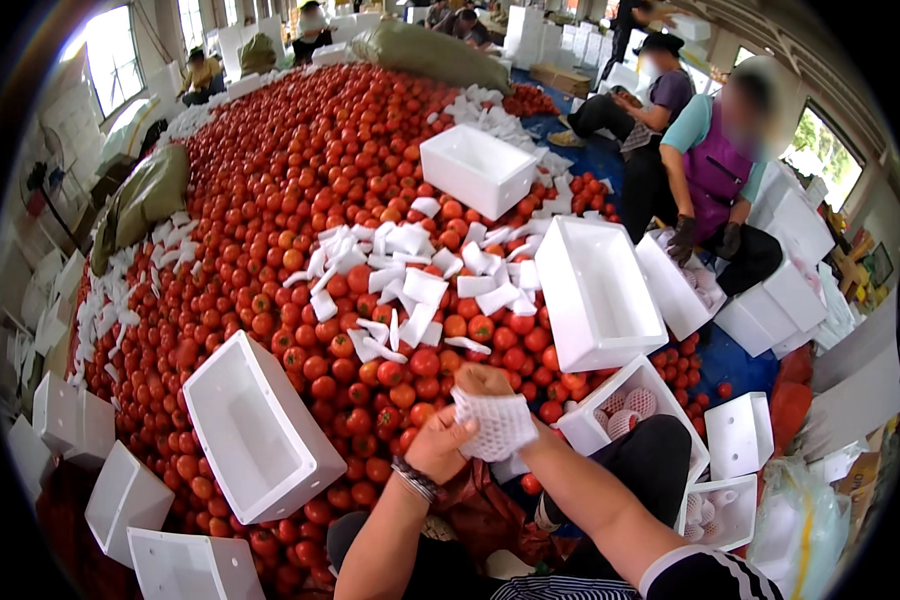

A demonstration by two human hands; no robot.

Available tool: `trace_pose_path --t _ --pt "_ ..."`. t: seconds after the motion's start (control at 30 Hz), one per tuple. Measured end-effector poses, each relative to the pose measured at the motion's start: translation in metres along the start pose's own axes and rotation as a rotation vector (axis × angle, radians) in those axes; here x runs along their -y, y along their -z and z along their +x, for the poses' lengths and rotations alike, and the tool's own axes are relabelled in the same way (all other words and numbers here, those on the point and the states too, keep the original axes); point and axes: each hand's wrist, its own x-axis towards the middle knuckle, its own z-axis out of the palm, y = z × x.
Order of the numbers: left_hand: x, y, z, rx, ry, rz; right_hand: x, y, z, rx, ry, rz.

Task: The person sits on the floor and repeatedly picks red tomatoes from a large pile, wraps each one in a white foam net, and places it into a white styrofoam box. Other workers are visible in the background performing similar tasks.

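Note:
In front of me my left hand pinches a white foam net sleeve, thumb on its near side. A beaded bracelet circles my left wrist. Just beyond the sleeve is my right hand, its fingers curled; the sleeve covers part of this hand and wrist, so what it grips is hidden. Both hands are over the near edge of a large heap of red tomatoes. Flat white foam sleeves lie scattered on the heap. By my right knee, a white foam box contains net-wrapped tomatoes.
Empty white foam boxes rest on the heap to my left, right and farther back. A co-worker in dark gloves sits at the right, hands at another box. Large green sacks lie on the heap's far edge.

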Motion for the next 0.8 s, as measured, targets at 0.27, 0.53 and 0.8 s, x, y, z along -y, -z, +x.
trace_pose_path --t 0.27,0.53,0.8 --pt "-0.066 0.034 0.017 -0.349 -0.565 -0.002 -0.117 0.083 0.118 -0.266 -0.093 -0.887" --pt "-0.054 0.048 0.037 -0.695 -0.41 0.152 -0.18 0.025 0.143 -0.161 -0.213 -1.386" --pt "-0.052 0.073 0.04 -0.829 -0.288 0.348 -0.126 0.038 0.117 0.024 -0.276 -0.06"
